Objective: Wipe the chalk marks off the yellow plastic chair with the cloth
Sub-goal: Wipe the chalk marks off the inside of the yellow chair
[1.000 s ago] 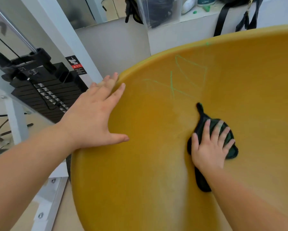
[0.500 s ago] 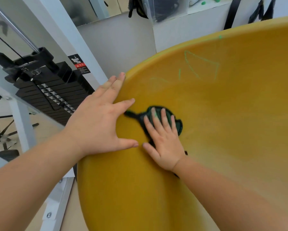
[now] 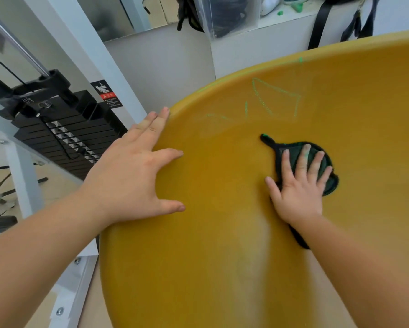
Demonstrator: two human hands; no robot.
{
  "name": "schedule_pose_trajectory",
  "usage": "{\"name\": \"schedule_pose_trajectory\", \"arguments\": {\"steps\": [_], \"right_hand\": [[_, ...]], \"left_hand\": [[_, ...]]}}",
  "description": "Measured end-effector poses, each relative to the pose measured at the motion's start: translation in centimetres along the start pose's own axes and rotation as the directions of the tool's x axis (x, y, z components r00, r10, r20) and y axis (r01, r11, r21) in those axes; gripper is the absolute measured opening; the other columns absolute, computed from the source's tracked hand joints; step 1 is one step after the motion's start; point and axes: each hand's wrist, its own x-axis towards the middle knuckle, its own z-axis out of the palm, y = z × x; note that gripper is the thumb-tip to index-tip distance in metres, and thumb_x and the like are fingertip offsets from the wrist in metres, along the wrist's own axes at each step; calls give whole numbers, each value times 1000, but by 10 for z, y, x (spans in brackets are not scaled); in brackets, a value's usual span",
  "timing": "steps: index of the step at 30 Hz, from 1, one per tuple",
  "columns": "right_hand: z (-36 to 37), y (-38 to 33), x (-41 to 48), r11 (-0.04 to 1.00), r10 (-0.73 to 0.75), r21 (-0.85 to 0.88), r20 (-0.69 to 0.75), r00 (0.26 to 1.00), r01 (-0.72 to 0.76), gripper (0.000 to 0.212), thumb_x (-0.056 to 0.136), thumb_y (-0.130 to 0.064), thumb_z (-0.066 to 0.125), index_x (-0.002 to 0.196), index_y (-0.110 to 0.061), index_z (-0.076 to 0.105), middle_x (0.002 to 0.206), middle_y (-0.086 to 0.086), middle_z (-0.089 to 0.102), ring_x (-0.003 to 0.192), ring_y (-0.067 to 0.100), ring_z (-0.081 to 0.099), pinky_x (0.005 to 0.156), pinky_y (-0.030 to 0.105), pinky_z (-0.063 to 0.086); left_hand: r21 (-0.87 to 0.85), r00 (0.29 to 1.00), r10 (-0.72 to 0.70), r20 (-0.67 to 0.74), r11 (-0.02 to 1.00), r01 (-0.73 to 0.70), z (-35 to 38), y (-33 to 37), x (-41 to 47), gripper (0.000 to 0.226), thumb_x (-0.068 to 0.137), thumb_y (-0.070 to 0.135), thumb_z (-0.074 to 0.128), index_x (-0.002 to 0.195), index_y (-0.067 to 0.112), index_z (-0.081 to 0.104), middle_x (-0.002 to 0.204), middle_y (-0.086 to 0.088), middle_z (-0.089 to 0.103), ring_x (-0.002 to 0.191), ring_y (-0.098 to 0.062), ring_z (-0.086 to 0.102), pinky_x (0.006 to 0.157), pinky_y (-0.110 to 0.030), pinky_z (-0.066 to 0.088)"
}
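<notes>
The yellow plastic chair [image 3: 222, 256] fills most of the view with its curved shell. Green chalk marks [image 3: 274, 98] form a rough four-sided outline near the upper rim, with fainter strokes to their left. My right hand [image 3: 298, 185] presses flat on a dark green cloth [image 3: 330, 183] on the chair's surface, below and right of the marks. A corner of the cloth sticks out toward the upper left. My left hand [image 3: 132, 176] lies open on the chair's left rim, fingers spread, holding nothing.
A black weight stack [image 3: 64, 136] on a white gym frame [image 3: 97, 53] stands close at the left. Behind the chair is a white ledge [image 3: 258, 43] with black straps [image 3: 319, 22] hanging over it and a clear bin [image 3: 229, 13].
My right hand slid the cloth left toward my left hand, then back to the right. The faint lower-left chalk strokes are lighter than before. My left hand stayed on the rim.
</notes>
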Motion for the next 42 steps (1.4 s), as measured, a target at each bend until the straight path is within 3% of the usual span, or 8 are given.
{"name": "schedule_pose_trajectory", "arguments": {"steps": [8, 13, 16, 19, 27, 35, 38, 42], "right_hand": [[4, -114, -99, 857, -490, 279, 185, 852, 433, 83, 92, -81, 2, 156, -35, -24, 163, -1, -36, 148, 27, -39, 121, 53, -19], [19, -47, -169, 674, -739, 188, 154, 656, 715, 74, 100, -73, 26, 163, -36, 9, 171, -1, 7, 156, 36, 7, 119, 51, 7], [25, 10, -149, 773, -628, 42, 192, 754, 633, 72, 99, -74, 24, 161, -38, 21, 169, 5, 23, 154, 41, 17, 118, 56, 17], [17, 49, -71, 977, -206, -31, 109, 973, 210, 81, 97, -74, 4, 163, -29, 15, 170, 13, -1, 156, 40, 0, 122, 63, 9], [-60, -53, 71, 970, 124, 240, -342, 932, -41, 82, 100, -65, 14, 163, -15, 2, 168, 24, -4, 153, 51, -6, 119, 71, -3], [-57, -181, 37, 742, -531, 117, -499, 685, 660, 68, 103, -50, 35, 161, -19, 20, 169, 10, 19, 155, 43, 4, 124, 63, -1], [-62, -138, 57, 740, -622, -72, -449, 641, 668, 66, 101, -53, 36, 160, -26, 21, 169, 6, 22, 156, 37, 12, 122, 62, -1], [-111, -75, 98, 932, -358, -102, -429, 830, 349, 65, 104, -56, 26, 162, -33, 9, 172, 8, 3, 157, 36, -2, 121, 63, -8]], "left_hand": [[9, 1000, -9, 1, 1000, 9, -1, 1, -1, 98, 54, 93, 48, 131, 35, 61, 168, -10, -3, 154, -28, 6, 119, -51, 27], [-3, 1000, -7, 1, 1000, 7, -1, 2, -2, 97, 55, 94, 45, 130, 36, 62, 168, -10, -3, 154, -29, 6, 118, -53, 29], [-9, 1000, -13, 0, 1000, 13, -3, 4, -2, 97, 54, 94, 45, 132, 38, 59, 168, -9, -4, 154, -27, 5, 117, -52, 30], [-22, 1000, -13, 5, 1000, 13, -2, 2, -2, 98, 53, 94, 46, 134, 40, 57, 168, -8, -6, 155, -26, 3, 118, -51, 29], [-28, 998, 56, -12, 998, -56, 4, -2, -2, 61, 49, 88, 63, 83, 37, 67, 167, -14, 2, 153, -33, 12, 119, -49, 28], [-117, 995, 69, -68, 990, -77, 7, -4, -2, 56, 48, 79, 75, 66, 29, 55, 167, -15, 9, 153, -30, 14, 122, -41, 21], [-118, 996, 68, -52, 990, -74, 5, -4, -2, 57, 49, 79, 75, 66, 29, 54, 167, -14, 8, 153, -30, 13, 121, -36, 18], [-124, 997, 69, -44, 990, -74, 3, -2, -2, 56, 52, 84, 65, 65, 32, 51, 167, -13, 7, 153, -31, 14, 120, -44, 24]]}}
